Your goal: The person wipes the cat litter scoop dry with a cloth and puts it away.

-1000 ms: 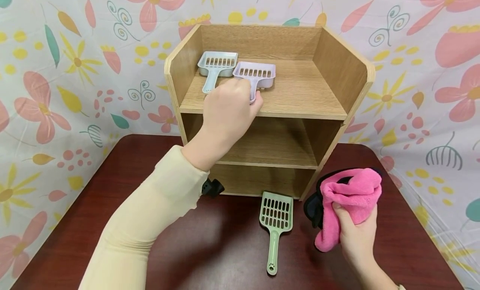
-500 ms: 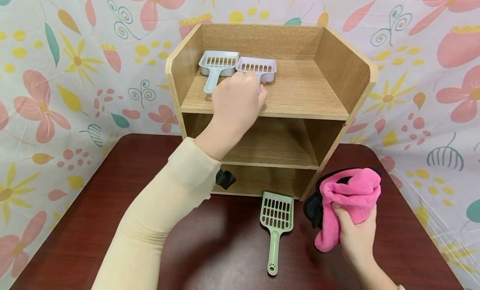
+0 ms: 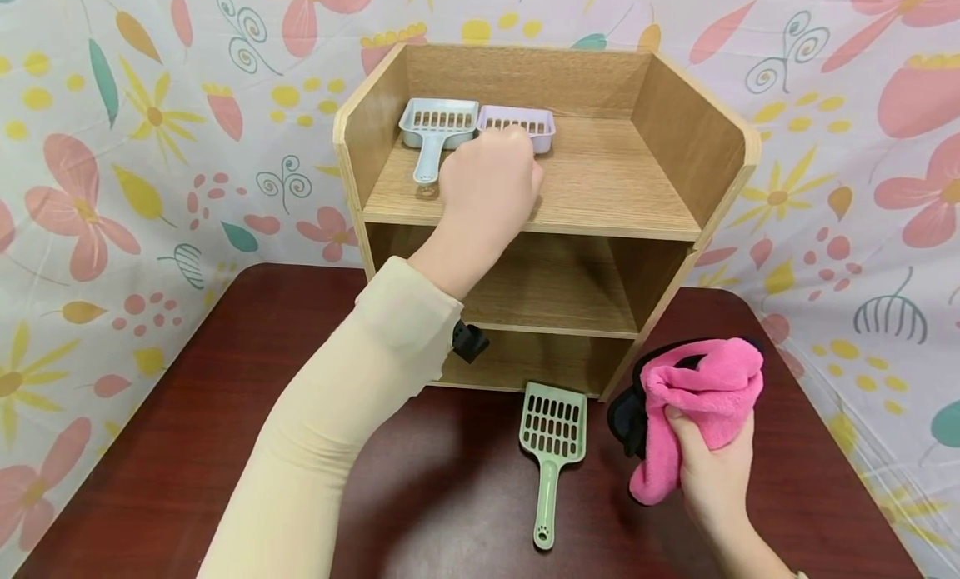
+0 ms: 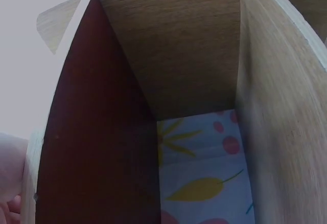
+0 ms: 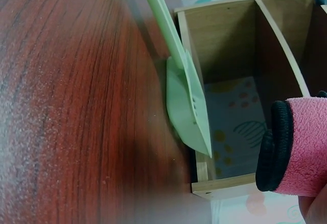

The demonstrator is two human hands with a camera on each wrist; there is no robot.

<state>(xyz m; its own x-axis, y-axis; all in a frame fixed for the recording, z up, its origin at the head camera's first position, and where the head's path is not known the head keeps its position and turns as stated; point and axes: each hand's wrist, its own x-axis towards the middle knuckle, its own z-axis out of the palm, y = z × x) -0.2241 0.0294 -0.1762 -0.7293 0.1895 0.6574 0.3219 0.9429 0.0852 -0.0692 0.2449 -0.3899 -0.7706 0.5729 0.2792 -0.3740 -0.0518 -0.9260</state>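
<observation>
My left hand point(image 3: 487, 179) is curled over the handle end of a lavender litter scoop point(image 3: 542, 144) on the top shelf; the fist hides the handle. Right beside that scoop's left side lies a pale blue litter scoop point(image 3: 429, 150), handle toward me. In the left wrist view only a bit of the hand point(image 4: 11, 170) shows at the left edge. My right hand point(image 3: 716, 471) grips a bunched pink cloth with black trim point(image 3: 705, 391) over the table's right side. Left of it, a green litter scoop point(image 3: 550, 446) lies on the table, slotted end against the shelf's base.
The wooden shelf unit point(image 3: 577, 229) stands at the table's back, with raised sides and two lower compartments. Below my left sleeve a black wrist device point(image 3: 470, 341) sticks out. The dark red table point(image 3: 187, 412) runs up to a flowered wall sheet point(image 3: 112, 104).
My left hand has moved right, and the lavender scoop has slid back, level with the blue one. The right hand stays put with the cloth.
</observation>
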